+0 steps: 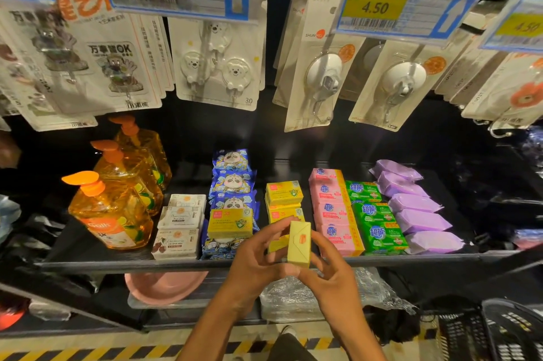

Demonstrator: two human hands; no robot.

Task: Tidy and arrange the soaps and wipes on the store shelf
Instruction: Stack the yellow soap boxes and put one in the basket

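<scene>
Both hands hold the yellow soap box (299, 243) on end, just in front of the shelf (117, 266) edge. The left hand (255, 258) is curled round its left side, and the right hand (335, 272) wraps its fingers (323, 244) about the right. It looks a light, stiff carton, probably smooth, so the broad faces are the place to grip. The yellow stack (284, 193) sits just behind. A stray yellow box (229, 224) lies on the panda wipes (232, 181), perhaps tilted; I can't quite tell.
</scene>
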